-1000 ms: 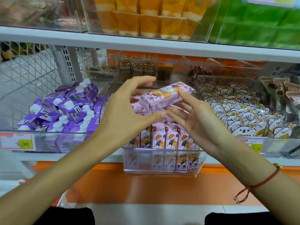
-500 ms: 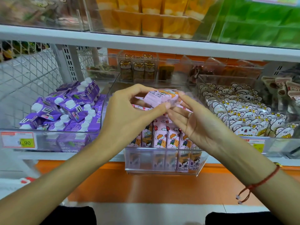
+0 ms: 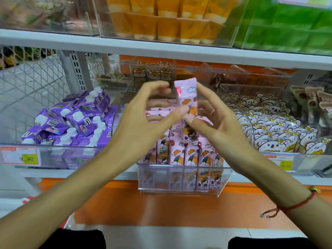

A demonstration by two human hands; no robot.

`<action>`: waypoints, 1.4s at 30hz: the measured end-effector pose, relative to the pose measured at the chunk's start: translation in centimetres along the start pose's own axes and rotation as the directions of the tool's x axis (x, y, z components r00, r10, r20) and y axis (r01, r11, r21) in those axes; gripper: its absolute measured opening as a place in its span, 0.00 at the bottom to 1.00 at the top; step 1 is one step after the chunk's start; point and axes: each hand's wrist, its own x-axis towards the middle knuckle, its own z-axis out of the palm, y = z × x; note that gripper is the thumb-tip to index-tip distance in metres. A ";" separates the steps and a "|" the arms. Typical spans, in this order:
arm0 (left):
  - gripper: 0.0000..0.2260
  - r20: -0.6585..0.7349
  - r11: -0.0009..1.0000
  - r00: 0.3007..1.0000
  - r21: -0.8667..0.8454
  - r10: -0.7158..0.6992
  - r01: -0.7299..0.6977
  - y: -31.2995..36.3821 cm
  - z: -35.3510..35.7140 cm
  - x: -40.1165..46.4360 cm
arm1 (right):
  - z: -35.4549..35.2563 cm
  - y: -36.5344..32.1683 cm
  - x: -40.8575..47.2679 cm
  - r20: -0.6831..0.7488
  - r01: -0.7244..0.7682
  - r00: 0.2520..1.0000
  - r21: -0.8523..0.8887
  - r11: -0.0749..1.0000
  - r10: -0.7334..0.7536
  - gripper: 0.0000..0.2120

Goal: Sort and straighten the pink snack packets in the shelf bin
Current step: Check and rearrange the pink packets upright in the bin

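Packet [image 3: 186,103] up, upright, pinched between both hands right above the clear bin [image 3: 179,178] — that was the picture. The left hand [image 3: 143,126] had its thumb pressed against the packet's lower front, with its other fingers spread loosely behind the top edge; the right hand [image 3: 215,123] gripped the same packet from the other side, thumb near the bottom and fingers curled round its far face. So both hands were closed on that one pink packet, neither of them empty.

Below it, at the front of the bin, a row of pink snack packets [image 3: 181,155] already stood on end, faces forward, packed side by side. Behind that row, deeper in the bin, more pink packets [image 3: 158,112] lay flat and unsorted, partly hidden by the hands.

Left of the bin sat a heap of purple cartons [image 3: 71,121]; right of the bin, a tray of white bear-print packets [image 3: 269,133]. Neither was in play.

By the look of it, this was the turning step: one packet stood vertical in the air, printed side toward the camera, ready to join the front row. The next move would call for lowering it straight down behind or beside the standing ones without knocking them over, and letting go only once it stood square.
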 end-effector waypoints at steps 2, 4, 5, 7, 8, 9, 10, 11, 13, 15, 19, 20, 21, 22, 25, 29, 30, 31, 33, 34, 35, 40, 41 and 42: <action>0.20 0.006 0.997 0.999 -0.062 0.036 -0.036 0.2 -0.3 0.3 | 0.4 -0.1 -0.1 0.067 0.031 0.997 -0.085 0.996 -0.025 0.27; 0.15 0.007 0.993 0.998 -0.105 0.060 -0.059 0.2 -0.4 0.5 | 0.7 0.0 -0.1 0.084 0.014 0.996 -0.105 0.994 -0.005 0.25; 0.13 -0.003 0.988 0.999 -0.142 0.055 -0.055 0.1 -0.6 0.6 | 0.8 0.0 -0.2 0.062 -0.009 0.998 -0.093 0.996 0.015 0.24; 0.12 -0.010 0.969 0.999 -0.244 0.035 -0.036 -0.2 -1.1 0.8 | 0.7 0.1 -0.2 -0.011 -0.001 1.000 -0.173 0.985 -0.001 0.21; 0.12 0.003 0.957 0.999 -0.289 0.035 -0.032 -0.3 -1.5 0.9 | 0.5 0.1 -0.2 -0.046 0.029 0.998 -0.273 0.962 -0.043 0.20; 0.13 0.027 0.948 0.999 -0.317 0.045 -0.034 -0.3 -1.9 1.1 | 0.4 0.2 -0.2 -0.077 0.059 0.993 -0.368 0.928 -0.094 0.19; 0.13 0.058 0.945 0.996 -0.326 0.061 -0.039 -0.4 -2.3 1.1 | 0.3 0.2 -0.2 -0.104 0.089 0.983 -0.443 0.892 -0.149 0.18; 0.14 0.087 0.949 0.993 -0.311 0.082 -0.052 -0.5 -2.7 1.2 | 0.2 0.2 -0.2 -0.128 0.116 0.971 -0.495 0.861 -0.204 0.18; 0.13 0.116 0.969 0.985 -0.227 0.129 -0.100 -0.7 -3.2 1.1 | -0.1 0.4 -0.1 -0.141 0.176 0.941 -0.572 0.801 -0.308 0.17; 0.13 0.121 0.977 0.980 -0.166 0.156 -0.135 -0.9 -3.3 1.0 | -0.5 0.5 0.0 -0.126 0.227 0.914 -0.630 0.742 -0.387 0.16; 0.11 0.106 0.979 0.978 -0.111 0.181 -0.169 -1.3 -3.2 0.8 | -0.7 0.4 -0.1 -0.105 0.289 0.875 -0.670 0.684 -0.473 0.16; 0.11 0.102 0.980 0.977 -0.093 0.185 -0.176 -1.4 -3.2 0.8 | -0.6 0.3 -0.1 -0.102 0.290 0.872 -0.681 0.673 -0.480 0.16; 0.11 0.097 0.980 0.977 -0.074 0.189 -0.182 -1.5 -3.3 0.9 | -0.5 0.3 -0.1 -0.100 0.289 0.870 -0.689 0.664 -0.483 0.15; 0.11 0.091 0.981 0.977 -0.054 0.193 -0.188 -1.5 -3.4 0.9 | -0.4 0.2 -0.1 -0.096 0.288 0.870 -0.696 0.657 -0.484 0.15; 0.16 0.078 0.979 0.976 -0.012 0.204 -0.204 -1.2 -3.6 0.9 | -0.4 0.1 -0.1 -0.093 0.280 0.888 -0.667 0.690 -0.451 0.15; 0.15 0.069 0.979 0.980 -0.101 0.187 -0.179 -0.3 -3.4 0.9 | 0.3 0.8 0.0 -0.051 0.131 0.987 -0.308 0.942 -0.153 0.18; 0.14 0.048 0.981 0.984 -0.101 0.173 -0.167 -0.2 -3.2 0.8 | 0.6 1.0 -0.1 -0.010 0.072 0.997 -0.231 0.970 -0.076 0.18; 0.13 0.018 0.984 0.987 -0.084 0.158 -0.156 -0.1 -3.0 0.8 | 1.0 1.3 -0.2 0.022 0.033 0.999 -0.189 0.981 -0.029 0.18; 0.11 -0.038 0.992 0.992 -0.047 0.119 -0.121 -0.2 -2.6 0.8 | 1.7 1.8 -0.3 0.062 0.016 0.998 -0.151 0.988 -0.007 0.16; 0.10 -0.057 0.994 0.993 -0.036 0.099 -0.101 -0.2 -2.4 0.7 | 1.9 1.9 -0.3 0.073 0.021 0.997 -0.145 0.989 -0.010 0.15; 0.09 -0.071 0.996 0.994 -0.029 0.081 -0.083 -0.3 -2.3 0.7 | 2.0 2.1 -0.3 0.080 0.026 0.997 -0.155 0.988 -0.013 0.14; 0.08 -0.036 0.996 0.998 0.073 0.058 -0.055 -0.6 -2.7 0.8 | 0.8 3.5 -0.1 0.124 -0.017 0.988 -0.483 0.875 0.087 0.26; 0.10 0.006 0.992 0.998 0.107 0.060 -0.060 -0.8 -2.9 0.8 | 0.4 3.8 -0.1 0.155 -0.009 0.980 -0.586 0.811 0.123 0.30; 0.12 0.054 0.988 0.997 0.139 0.059 -0.066 -1.1 -3.1 0.8 | 0.0 4.1 -0.2 0.195 0.024 0.970 -0.678 0.734 0.148 0.31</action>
